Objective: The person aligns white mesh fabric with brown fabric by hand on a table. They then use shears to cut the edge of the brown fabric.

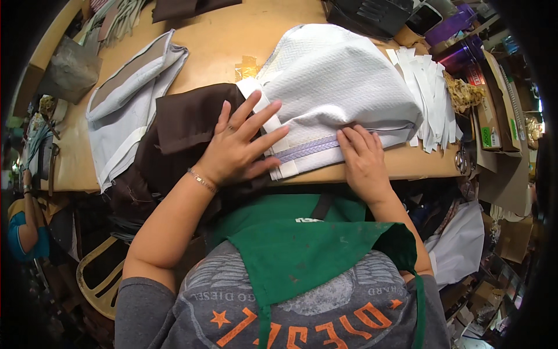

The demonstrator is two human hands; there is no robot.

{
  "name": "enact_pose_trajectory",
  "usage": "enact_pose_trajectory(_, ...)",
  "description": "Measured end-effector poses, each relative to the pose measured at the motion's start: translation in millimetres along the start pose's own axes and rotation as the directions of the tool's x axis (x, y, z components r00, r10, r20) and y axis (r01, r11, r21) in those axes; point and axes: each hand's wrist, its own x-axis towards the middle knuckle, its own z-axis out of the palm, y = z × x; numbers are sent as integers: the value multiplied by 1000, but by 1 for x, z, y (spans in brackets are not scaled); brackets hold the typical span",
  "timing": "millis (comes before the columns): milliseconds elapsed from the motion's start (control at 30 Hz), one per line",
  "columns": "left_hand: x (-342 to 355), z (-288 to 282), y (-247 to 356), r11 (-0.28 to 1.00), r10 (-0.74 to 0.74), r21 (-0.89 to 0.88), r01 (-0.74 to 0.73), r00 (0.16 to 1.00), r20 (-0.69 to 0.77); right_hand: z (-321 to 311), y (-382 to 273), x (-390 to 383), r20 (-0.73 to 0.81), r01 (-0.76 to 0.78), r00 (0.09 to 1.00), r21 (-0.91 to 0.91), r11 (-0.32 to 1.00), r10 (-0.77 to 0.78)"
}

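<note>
My left hand [235, 145] hovers over or rests on dark brown cloth [186, 121], its fingers spread and reaching onto a white band [251, 88] along the left side of a white textured fabric piece [343, 72]. My right hand [363, 163] lies on that piece's lower part, fingertips on the fabric beside a lilac woven strip [308, 148], fingers slightly bent. A second white piece [122, 116], with a grey-brown inner panel, lies folded at the left. Whether my left palm touches the cloth is unclear.
The tan table [215, 35] holds cut white strips [424, 96], scissors [462, 157], cardboard boxes [494, 104], a black tray [366, 14] and fabric strips at top left. A plastic chair [96, 273] stands below left. Another person's arm and teal sleeve [23, 227] show at far left.
</note>
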Motion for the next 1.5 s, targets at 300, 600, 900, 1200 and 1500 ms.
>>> enact_pose_trajectory(300, -55, -45, 47, 742, -373, -308, 595, 749, 547, -8, -66, 10, -54, 116, 993, 550, 827, -103)
enact_pose_trajectory(600, -40, -20, 47, 286, -607, -460, 841, 530, 591, 20, -100, 24, 24, -51, 999, 594, 802, 46)
enact_pose_trajectory(900, -35, -34, 52, 475, -745, -143, 868, 483, 460, 26, -101, 20, -65, -69, 985, 703, 707, 161)
enact_pose_trajectory(1200, -50, -29, 42, 636, -603, -515, 575, 787, 133, 12, -97, 15, 0, -107, 984, 798, 592, 178)
enact_pose_trajectory(1500, -43, -33, 46, 313, -631, -733, 604, 709, 315, 5, -101, 19, 177, -220, 973, 900, 376, 148)
